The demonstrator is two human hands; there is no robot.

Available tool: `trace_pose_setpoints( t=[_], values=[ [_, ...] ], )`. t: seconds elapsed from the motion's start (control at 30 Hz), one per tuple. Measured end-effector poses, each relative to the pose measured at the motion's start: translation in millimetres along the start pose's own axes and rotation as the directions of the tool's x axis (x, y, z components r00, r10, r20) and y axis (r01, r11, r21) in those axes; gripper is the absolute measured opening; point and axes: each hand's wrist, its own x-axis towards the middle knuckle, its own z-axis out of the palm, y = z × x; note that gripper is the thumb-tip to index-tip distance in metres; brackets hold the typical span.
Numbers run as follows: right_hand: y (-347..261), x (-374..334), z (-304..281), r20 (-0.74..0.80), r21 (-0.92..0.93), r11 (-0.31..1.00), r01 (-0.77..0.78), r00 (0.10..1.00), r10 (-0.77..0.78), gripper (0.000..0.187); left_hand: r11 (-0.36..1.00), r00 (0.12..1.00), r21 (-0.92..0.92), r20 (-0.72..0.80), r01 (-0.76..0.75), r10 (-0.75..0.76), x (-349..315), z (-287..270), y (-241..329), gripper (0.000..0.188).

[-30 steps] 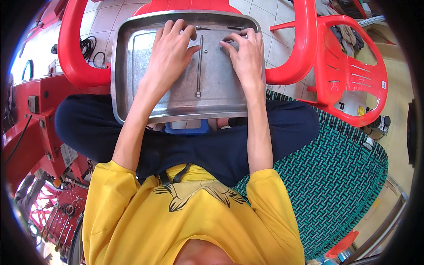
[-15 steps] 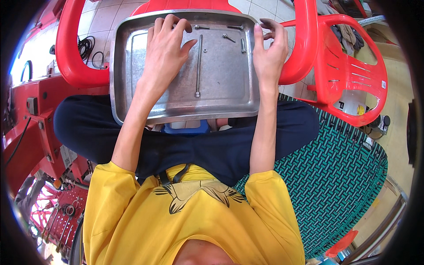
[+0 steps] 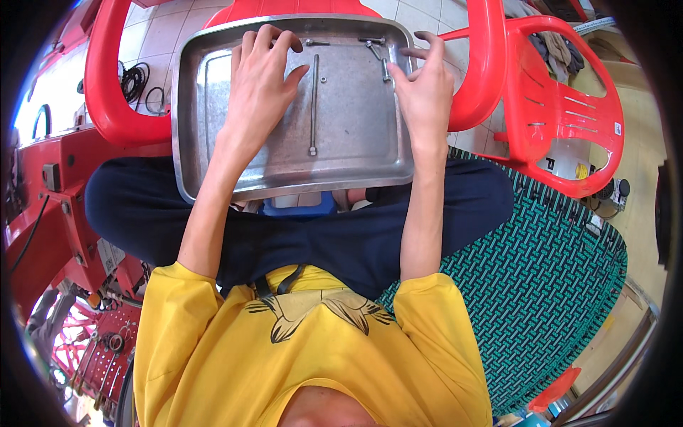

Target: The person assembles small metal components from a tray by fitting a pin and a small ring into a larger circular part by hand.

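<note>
A shallow metal tray [image 3: 299,191] rests across my lap against a red chair. My left hand [image 3: 257,85] hovers over its left half, fingers curved and apart, holding nothing. At the right rim, my right hand [image 3: 427,92] has its thumb and fingers spread, the thumb tip close to a short bolt [image 3: 385,70]. Beside that lie a tilted bolt [image 3: 373,50] and another bolt [image 3: 371,40] along the far wall. A further bolt [image 3: 316,43] sits near my left fingertips. One long thin bolt [image 3: 314,107] runs down the tray's middle, with a small nut [image 3: 324,80] to its right.
A red plastic chair [image 3: 484,71] surrounds the tray's far side. Another red chair [image 3: 569,121] stands at right, with cloths behind it. A green-and-black woven seat [image 3: 541,285] spreads at my right. Red machinery [image 3: 64,192] stands at left, near a black cable [image 3: 134,82].
My right hand has come leftward over the tray's rim. The tilted bolt has shifted toward the far right corner, closer to the other bolts. The tray sits slightly farther left in view.
</note>
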Motion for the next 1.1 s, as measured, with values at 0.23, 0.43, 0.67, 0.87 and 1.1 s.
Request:
trace_pose_setpoints(
  t=[0.23,0.43,0.67,0.87,1.1],
  values=[
    [5,-3,9,0.119,-0.205,0.973,-0.109,0.984,0.136,0.065,0.999,1.0,-0.027,-0.008,-0.018,0.018,-1,3,3,0.027],
    [20,-3,26,0.072,-0.269,0.963,0.017,0.997,0.003,0.057,0.999,1.0,-0.054,0.019,0.001,0.0,1,1,5,0.03],
    [-3,-1,12,0.124,-0.119,0.986,-0.116,0.984,0.13,0.051,0.997,1.0,-0.076,-0.011,-0.013,0.012,2,-6,9,0.027],
    [-17,-6,-13,0.144,0.346,0.92,-0.184,0.979,0.142,0.054,0.921,0.982,-0.364,0.173,0.139,-0.08,5,-12,18,0.026],
    [-32,-19,30,0.071,0.715,0.699,-0.006,0.995,-0.065,0.047,0.246,0.912,-0.881,0.367,0.404,-0.183,2,13,31,0.031]
  ],
)
